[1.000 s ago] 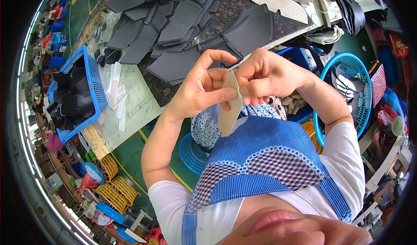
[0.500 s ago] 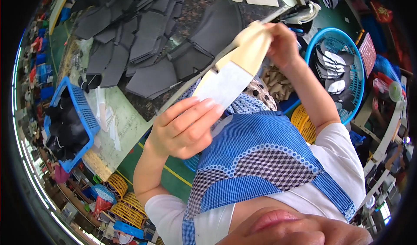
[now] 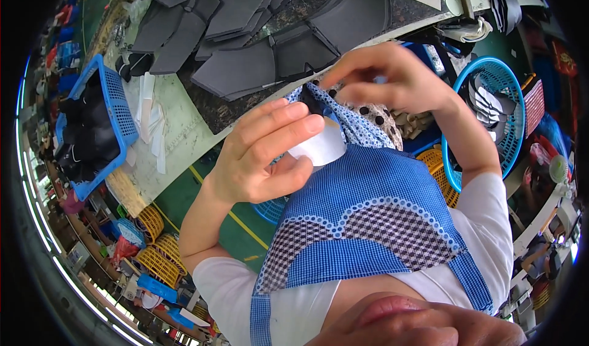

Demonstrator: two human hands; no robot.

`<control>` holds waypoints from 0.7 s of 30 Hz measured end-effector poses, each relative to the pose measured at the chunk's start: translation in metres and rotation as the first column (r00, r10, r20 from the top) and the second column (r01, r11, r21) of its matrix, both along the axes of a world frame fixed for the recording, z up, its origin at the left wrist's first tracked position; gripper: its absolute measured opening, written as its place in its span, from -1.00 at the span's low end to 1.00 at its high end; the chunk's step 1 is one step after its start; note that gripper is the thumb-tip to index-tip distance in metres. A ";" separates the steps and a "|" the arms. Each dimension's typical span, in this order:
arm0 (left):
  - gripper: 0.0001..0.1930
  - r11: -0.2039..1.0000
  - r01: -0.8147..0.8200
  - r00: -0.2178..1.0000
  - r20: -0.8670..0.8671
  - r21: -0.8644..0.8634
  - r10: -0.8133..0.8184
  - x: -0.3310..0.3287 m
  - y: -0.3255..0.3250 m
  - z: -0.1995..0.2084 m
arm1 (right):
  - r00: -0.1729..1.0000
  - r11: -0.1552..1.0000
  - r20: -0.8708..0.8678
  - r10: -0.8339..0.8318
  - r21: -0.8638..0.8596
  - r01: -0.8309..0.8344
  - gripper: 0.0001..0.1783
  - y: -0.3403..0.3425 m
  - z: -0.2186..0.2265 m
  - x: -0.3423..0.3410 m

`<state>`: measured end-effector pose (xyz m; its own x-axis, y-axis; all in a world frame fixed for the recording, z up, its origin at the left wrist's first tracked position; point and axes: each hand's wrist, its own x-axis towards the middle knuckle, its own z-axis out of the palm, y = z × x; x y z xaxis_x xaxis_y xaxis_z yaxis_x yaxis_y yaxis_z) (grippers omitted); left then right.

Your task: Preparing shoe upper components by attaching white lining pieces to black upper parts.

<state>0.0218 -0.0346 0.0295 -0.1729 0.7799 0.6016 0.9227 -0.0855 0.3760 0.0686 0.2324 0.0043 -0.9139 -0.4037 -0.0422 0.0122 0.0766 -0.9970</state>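
Observation:
My left hand (image 3: 261,155) is raised in front of my chest and pinches a curled white sheet piece (image 3: 322,149) between thumb and fingers. My right hand (image 3: 392,79) hovers at the table's near edge, above the top of my blue checked apron (image 3: 368,223). Its fingers are drawn together and point left. A small dark bit (image 3: 311,102) shows just beyond its fingertips; whether the hand grips it is unclear. Dark grey cut pieces (image 3: 239,69) lie spread over the table behind both hands.
A blue rectangular basket (image 3: 123,116) with black parts sits at the table's left end, white strips (image 3: 150,119) beside it. A round blue basket (image 3: 491,76) with pieces stands at my right. Yellow baskets (image 3: 153,248) are on the green floor below left.
Both hands held a tan sole-shaped piece; my right hand peeled it up off the white sheet. The tan piece is now out of sight and my right hand is at the table edge.

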 end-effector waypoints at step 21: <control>-0.80 0.999 -0.043 0.993 0.107 -0.011 0.044 0.023 -0.018 -0.033 | 0.580 0.701 0.716 -0.388 -0.180 0.691 -0.81 0.028 -0.110 0.065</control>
